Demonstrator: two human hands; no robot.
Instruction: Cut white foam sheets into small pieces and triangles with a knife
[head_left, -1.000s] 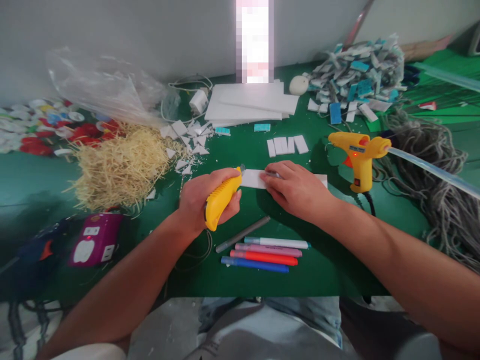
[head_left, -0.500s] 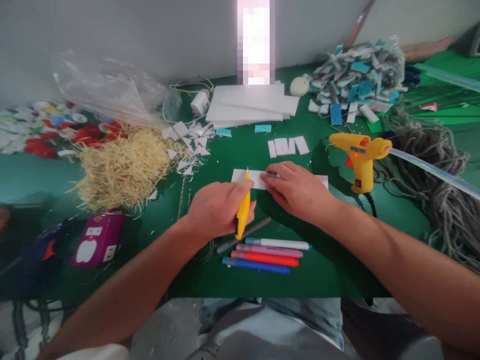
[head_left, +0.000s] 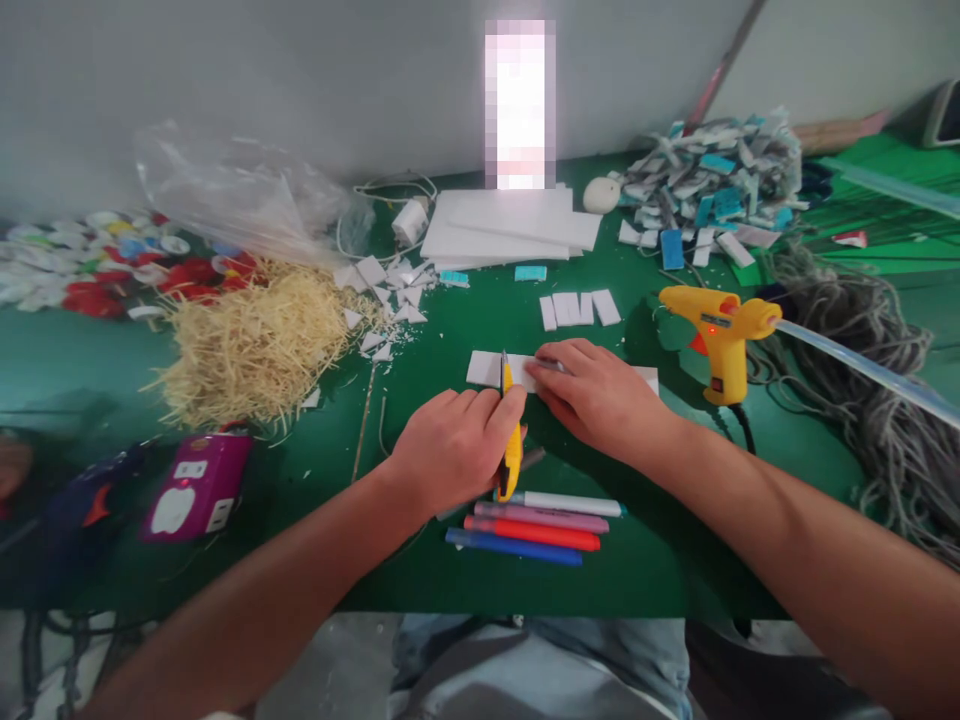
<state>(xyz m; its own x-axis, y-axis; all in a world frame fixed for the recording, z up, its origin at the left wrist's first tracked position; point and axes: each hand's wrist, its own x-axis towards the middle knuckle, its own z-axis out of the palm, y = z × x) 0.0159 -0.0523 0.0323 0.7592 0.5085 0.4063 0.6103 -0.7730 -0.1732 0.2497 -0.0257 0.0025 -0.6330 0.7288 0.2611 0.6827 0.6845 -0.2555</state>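
My left hand (head_left: 459, 440) is closed around a yellow utility knife (head_left: 511, 455), its blade tip over the left part of a white strip (head_left: 484, 368). On the same strip lies my right hand (head_left: 592, 390), its fingers bent together around a thin grey object (head_left: 553, 366) that is mostly covered. The strip's right end shows past this hand. Just beyond the hands, several small white pieces (head_left: 574, 309) lie in a row. Several markers, among them a red one (head_left: 532, 533), lie nearer to me than the knife.
Left are straw (head_left: 255, 345), white scraps (head_left: 409, 290) and a purple power box (head_left: 199, 487). White sheets (head_left: 502, 225) lie at the back. A yellow glue gun (head_left: 724, 335), grey yarn (head_left: 847, 350) and a heap of small pieces (head_left: 712, 180) are at right.
The knife in my left hand has shifted a little right along the strip, and its blade stands more upright. My right hand stays on the strip. The view has tilted slightly.
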